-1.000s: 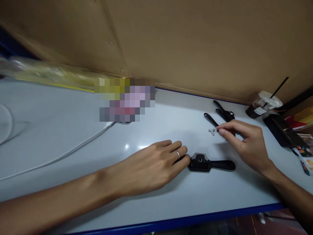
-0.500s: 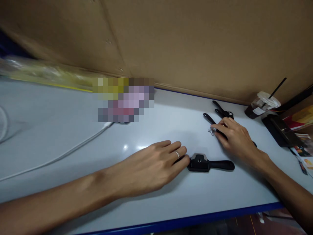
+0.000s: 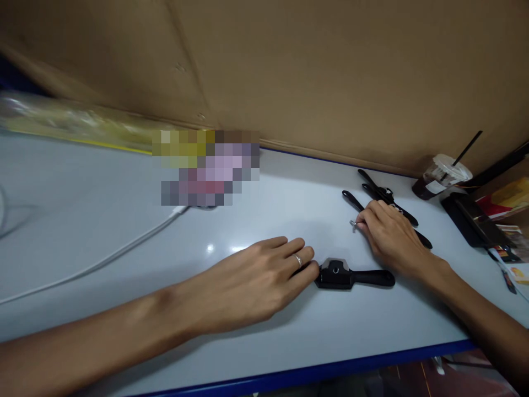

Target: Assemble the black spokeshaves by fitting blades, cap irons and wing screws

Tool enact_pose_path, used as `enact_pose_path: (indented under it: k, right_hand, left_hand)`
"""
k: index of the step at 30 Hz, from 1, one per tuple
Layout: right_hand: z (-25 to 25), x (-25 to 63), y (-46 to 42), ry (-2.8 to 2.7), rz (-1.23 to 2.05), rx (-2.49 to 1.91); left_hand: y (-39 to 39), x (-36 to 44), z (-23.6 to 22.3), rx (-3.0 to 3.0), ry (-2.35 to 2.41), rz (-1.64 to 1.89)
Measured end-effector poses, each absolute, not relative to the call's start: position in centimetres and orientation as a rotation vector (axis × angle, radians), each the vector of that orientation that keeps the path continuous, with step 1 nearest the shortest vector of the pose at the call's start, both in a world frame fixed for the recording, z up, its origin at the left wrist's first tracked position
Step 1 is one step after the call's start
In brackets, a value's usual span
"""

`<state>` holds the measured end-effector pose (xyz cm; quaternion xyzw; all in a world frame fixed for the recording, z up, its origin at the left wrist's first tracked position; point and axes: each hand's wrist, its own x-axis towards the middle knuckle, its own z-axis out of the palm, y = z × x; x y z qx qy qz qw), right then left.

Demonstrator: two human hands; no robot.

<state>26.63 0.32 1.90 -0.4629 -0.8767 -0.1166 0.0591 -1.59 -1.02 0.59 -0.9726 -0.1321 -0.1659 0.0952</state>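
A black spokeshave (image 3: 335,274) with a grey blade plate and a hole in it lies flat on the table, its free handle pointing right. My left hand (image 3: 268,278), a ring on one finger, is closed around its left end; the handle there is hidden beneath my fingers. My right hand (image 3: 390,234) is closed in a pinch on a small silver wing screw (image 3: 354,224), which sticks out past the fingertips. Partly behind this hand lie more black spokeshaves (image 3: 351,199), one handle showing on either side of it.
At the back right stands a plastic cup (image 3: 438,176) with a dark drink and straw. Beside it are a black flat object (image 3: 465,220) and papers. A white cable (image 3: 103,259) runs across the left to a pixelated item. A cardboard wall (image 3: 330,82) rises behind the table.
My right hand has shifted slightly with the wing screw, nearer to me, uncovering more of the spokeshaves behind it. My left hand keeps its place on the front spokeshave.
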Motion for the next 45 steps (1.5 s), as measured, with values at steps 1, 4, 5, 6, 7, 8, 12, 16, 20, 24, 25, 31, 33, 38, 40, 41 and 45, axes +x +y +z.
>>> enact_pose_path:
  k: [1, 4, 5, 6, 7, 8, 12, 16, 20, 24, 25, 31, 33, 38, 40, 41, 45]
  right_hand:
    - [2.0, 26.5, 0.2, -2.647, -0.384, -1.381]
    - [2.5, 26.1, -0.6, -2.567, -0.353, -1.305]
    - [2.8, 25.8, -1.0, -2.542, -0.294, -1.268]
    - [3.0, 25.6, -1.5, -2.523, -0.229, -1.222]
    - [3.3, 25.2, -1.9, -2.514, -0.171, -1.168]
    - [3.5, 24.9, -2.4, -2.522, -0.139, -1.114]
    - [3.9, 23.8, -3.9, -2.609, -0.197, -0.937]
    - [3.3, 23.5, -4.1, -2.677, -0.19, -0.968]
    - [2.7, 23.6, -3.9, -2.723, -0.177, -0.994]
    - [2.7, 23.4, -4.0, -2.734, -0.397, -0.921]
    - [2.7, 23.4, -4.0, -2.74, -0.437, -0.9]
    - [2.6, 23.7, -3.8, -2.813, -0.47, -0.848]
    - [2.7, 23.9, -3.7, -2.835, -0.45, -0.862]
    - [2.9, 23.7, -3.6, -2.773, -0.103, -0.937]
    - [2.7, 23.5, -3.5, -2.724, 0.051, -0.944]
    - [2.6, 23.5, -3.5, -2.698, 0.105, -0.942]
    - [2.2, 23.4, -3.4, -2.611, 0.177, -0.906]
  left_hand:
    - [-1.0, -1.6, 0.6, -2.884, -0.393, -0.49]
    - [-1.0, -1.6, 0.4, -2.891, -0.398, -0.484]
    - [-1.0, -1.6, 0.4, -2.889, -0.395, -0.489]
    - [-1.0, -1.5, 0.4, -2.885, -0.388, -0.494]
    - [-1.0, -1.5, 0.4, -2.877, -0.38, -0.504]
    - [-1.0, -1.5, 0.5, -2.871, -0.373, -0.508]
    - [-1.0, -1.4, 0.7, -2.861, -0.364, -0.527]
    - [-1.0, -1.4, 0.7, -2.881, -0.365, -0.53]
    - [-1.0, -1.5, 0.5, -2.885, -0.369, -0.502]
    - [-1.0, -1.5, 0.4, -2.883, -0.371, -0.497]
    - [-1.0, -1.5, 0.4, -2.882, -0.369, -0.503]
    - [-1.0, -1.5, 0.5, -2.871, -0.376, -0.502]
    - [-1.0, -1.5, 0.5, -2.875, -0.382, -0.494]
    - [-1.1, -1.5, 0.5, -2.887, -0.388, -0.489]
    - [-1.1, -1.5, 0.5, -2.885, -0.388, -0.49]
    - [-1.1, -1.5, 0.5, -2.883, -0.389, -0.494]
    - [-1.1, -1.4, 0.4, -2.884, -0.382, -0.511]
